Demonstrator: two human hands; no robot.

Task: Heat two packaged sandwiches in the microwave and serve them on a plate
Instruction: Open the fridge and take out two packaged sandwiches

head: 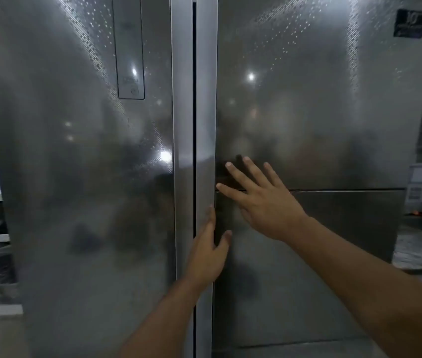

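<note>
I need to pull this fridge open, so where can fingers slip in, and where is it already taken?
The dark gap between the left door and the right door is free above the hands. Lower down it is crowded: the left hand rests on the right door's edge strip, and the right hand spreads beside it.

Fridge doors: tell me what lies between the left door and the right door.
In the head view, a narrow dark vertical gap separates the left door from the right door, flanked by their metal edge strips.
</note>
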